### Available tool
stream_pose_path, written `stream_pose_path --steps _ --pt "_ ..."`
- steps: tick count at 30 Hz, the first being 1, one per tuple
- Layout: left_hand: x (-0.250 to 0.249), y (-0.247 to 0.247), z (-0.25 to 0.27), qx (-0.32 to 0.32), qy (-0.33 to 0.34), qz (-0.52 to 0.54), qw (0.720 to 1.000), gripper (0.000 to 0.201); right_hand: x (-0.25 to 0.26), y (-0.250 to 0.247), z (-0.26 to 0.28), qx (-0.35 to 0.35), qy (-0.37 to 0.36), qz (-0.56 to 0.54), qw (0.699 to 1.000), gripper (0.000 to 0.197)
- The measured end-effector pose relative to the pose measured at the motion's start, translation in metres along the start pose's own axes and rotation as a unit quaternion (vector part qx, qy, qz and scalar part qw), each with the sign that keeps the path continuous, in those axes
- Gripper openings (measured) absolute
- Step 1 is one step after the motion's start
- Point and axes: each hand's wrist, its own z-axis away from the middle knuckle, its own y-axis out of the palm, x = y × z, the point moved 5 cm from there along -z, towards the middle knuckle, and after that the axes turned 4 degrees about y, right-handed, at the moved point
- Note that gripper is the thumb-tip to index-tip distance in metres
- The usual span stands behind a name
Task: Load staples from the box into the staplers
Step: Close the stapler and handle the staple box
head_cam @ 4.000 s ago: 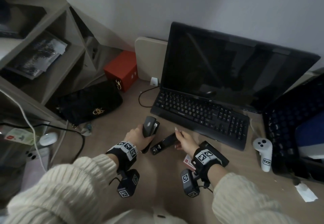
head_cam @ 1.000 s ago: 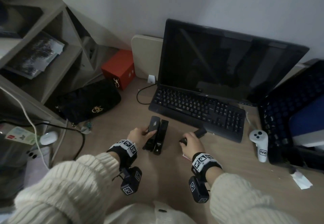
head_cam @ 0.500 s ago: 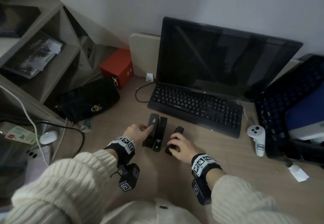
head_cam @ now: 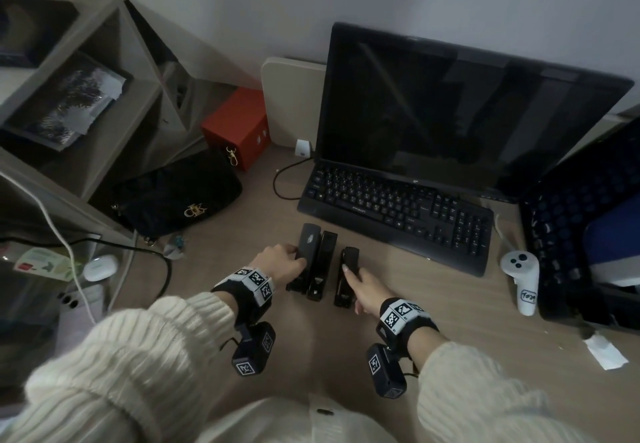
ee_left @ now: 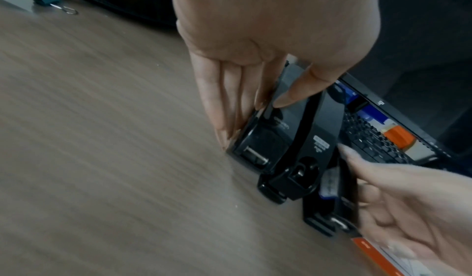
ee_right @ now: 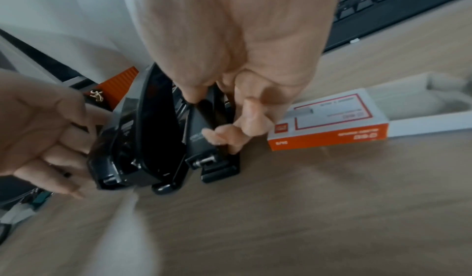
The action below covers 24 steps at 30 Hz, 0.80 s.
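Three black staplers lie side by side on the desk before the keyboard. My left hand (head_cam: pixel 292 264) pinches the left stapler (head_cam: pixel 307 245), which has a grey top: thumb on top, straight fingers (ee_left: pixel 224 106) along its outer side. The middle stapler (head_cam: pixel 325 259) lies free between the other two. My right hand (head_cam: pixel 353 274) grips the right stapler (head_cam: pixel 349 256), thumb on top and curled fingers (ee_right: pixel 230 133) along its right flank. The orange and white staple box (ee_right: pixel 329 118) lies just right of it, its drawer slid out. In the head view my right hand hides the box.
A black keyboard (head_cam: pixel 398 214) and monitor (head_cam: pixel 467 106) stand close behind the staplers. To the left are a black handbag (head_cam: pixel 180 196), a red box (head_cam: pixel 239 124) and shelves. A white controller (head_cam: pixel 521 280) and a paper scrap (head_cam: pixel 604 356) lie at the right.
My right hand brought the third stapler from near the keyboard and set it down beside the other two. My left hand has stayed on the left stapler.
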Motion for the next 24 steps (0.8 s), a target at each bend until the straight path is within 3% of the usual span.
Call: stream_pose_path --steps 7,14,20,24 --pt "-0.006 0.0 0.003 -0.01 0.006 -0.009 1.0 0.043 0.02 0.022 -0.01 0.027 -0.03 -0.027 0.999 0.047" --pt "-0.009 0.0 0.007 -0.009 0.004 -0.015 1.0 0.04 0.015 0.018 -0.006 0.035 -0.02 -0.032 0.999 0.048" --pt "-0.018 -0.003 0.014 -0.023 -0.02 0.014 0.999 0.052 0.001 -0.008 -0.006 -0.051 -0.025 -0.028 0.998 0.055" --pt "-0.025 0.0 0.018 -0.04 0.001 0.032 0.999 0.053 -0.008 -0.031 0.006 -0.094 -0.027 -0.005 0.995 0.05"
